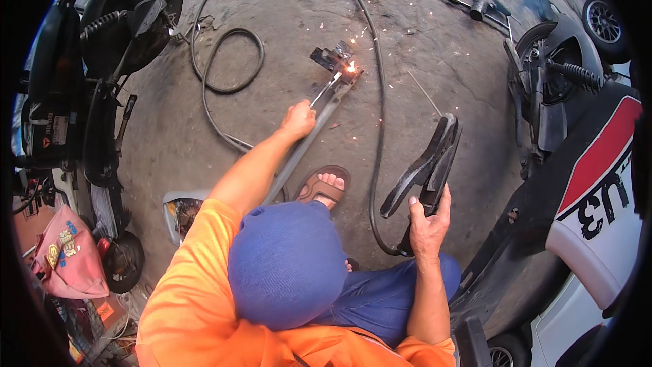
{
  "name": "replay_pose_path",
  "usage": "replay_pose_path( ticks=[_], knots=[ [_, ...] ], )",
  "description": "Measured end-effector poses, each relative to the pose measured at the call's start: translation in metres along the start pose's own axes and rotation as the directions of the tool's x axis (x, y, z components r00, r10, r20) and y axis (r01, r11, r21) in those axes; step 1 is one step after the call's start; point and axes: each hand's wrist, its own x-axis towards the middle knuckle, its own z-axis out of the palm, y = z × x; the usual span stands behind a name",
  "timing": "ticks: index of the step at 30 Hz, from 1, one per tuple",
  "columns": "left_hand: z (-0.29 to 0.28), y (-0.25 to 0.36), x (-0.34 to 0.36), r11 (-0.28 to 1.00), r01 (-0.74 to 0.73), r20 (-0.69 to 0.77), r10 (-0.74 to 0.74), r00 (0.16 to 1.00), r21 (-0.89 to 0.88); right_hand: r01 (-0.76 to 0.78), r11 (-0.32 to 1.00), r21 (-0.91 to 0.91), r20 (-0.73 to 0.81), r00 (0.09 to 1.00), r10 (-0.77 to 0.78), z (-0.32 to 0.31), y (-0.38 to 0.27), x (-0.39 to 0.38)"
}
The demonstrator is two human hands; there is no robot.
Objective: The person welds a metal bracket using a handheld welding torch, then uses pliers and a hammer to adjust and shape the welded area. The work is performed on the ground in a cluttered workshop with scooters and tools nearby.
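Observation:
My left hand (299, 120) is shut on a thin bright metal rod (324, 90). Its tip meets a spot of sparks (350, 66) on a long grey metal bar (319, 122) lying on the concrete floor. A dark bracket (331, 56) sits at the bar's far end. My right hand (428, 224) grips a black clamp-shaped electrode holder (424, 163), held up to the right of the bar. A thin welding rod (424, 94) sticks out of its tip, and a black cable (377, 129) runs to it. My sandalled foot (326, 187) rests beside the bar.
A parked motorcycle (102, 47) stands on the left and a red, white and black scooter (598, 163) on the right. A loop of cable (231, 61) lies on the floor. Hand tools (482, 3) are at the far right, and a pink bag (68, 251) at the lower left.

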Motion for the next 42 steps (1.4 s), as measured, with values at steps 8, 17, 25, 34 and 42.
replay_pose_path(
  ticks=[8, 17, 25, 34, 42],
  knots=[
    [-0.010, 0.021, -0.017, 0.996, 0.074, -0.014, -0.074, 0.997, 0.056, -0.085, 0.986, 0.145, -0.024, 0.996, 0.089, -0.001, 0.017, 0.005],
    [-0.021, 0.018, -0.026, 0.989, -0.048, -0.031, 0.053, 0.998, 0.140, -0.131, 0.974, 0.186, -0.016, 0.991, 0.136, 0.003, 0.007, 0.009],
    [-0.022, 0.009, -0.020, 0.999, -0.005, 0.052, 0.007, 0.999, -0.047, -0.107, 0.980, 0.167, -0.018, 0.994, 0.112, 0.002, 0.018, 0.011],
    [-0.020, 0.023, -0.028, 0.958, -0.099, -0.161, 0.146, 0.976, 0.268, -0.153, 0.970, 0.190, -0.001, 0.988, 0.156, -0.003, 0.011, 0.012],
    [-0.039, 0.017, -0.036, 0.792, -0.185, -0.406, 0.479, 0.778, 0.581, -0.126, 0.973, 0.193, 0.004, 0.992, 0.128, -0.004, 0.018, 0.010]
  ],
)
